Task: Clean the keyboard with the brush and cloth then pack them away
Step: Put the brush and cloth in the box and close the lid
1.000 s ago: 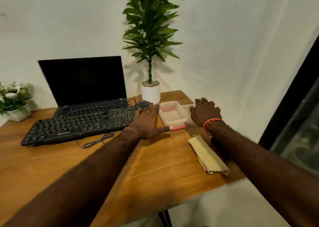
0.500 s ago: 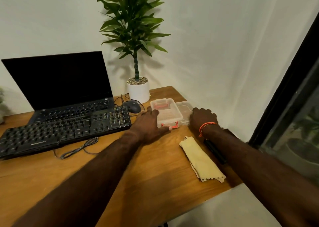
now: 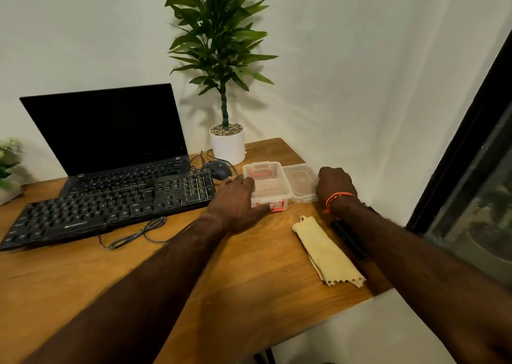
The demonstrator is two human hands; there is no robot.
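The black keyboard (image 3: 105, 208) lies in front of the laptop. A clear plastic box (image 3: 270, 186) with red clips stands open to its right, with its lid (image 3: 300, 179) lying beside it. My left hand (image 3: 238, 203) rests against the box's left side, the thumb stretched along its front wall. My right hand (image 3: 333, 183) has its fingers curled over the lid's right rim. A folded yellow cloth (image 3: 327, 250) lies nearer me. The black brush (image 3: 350, 239) is partly hidden under my right forearm.
A black laptop (image 3: 110, 133) stands open behind the keyboard, with a mouse (image 3: 220, 169) and a loose cable (image 3: 135, 234) nearby. A potted plant (image 3: 227, 144) stands at the back, and a small plant (image 3: 8, 167) at far left. The table edge (image 3: 374, 294) is close to the cloth.
The view has shifted. My right hand has slid right, uncovering most of the lid. My left hand stays against the box.
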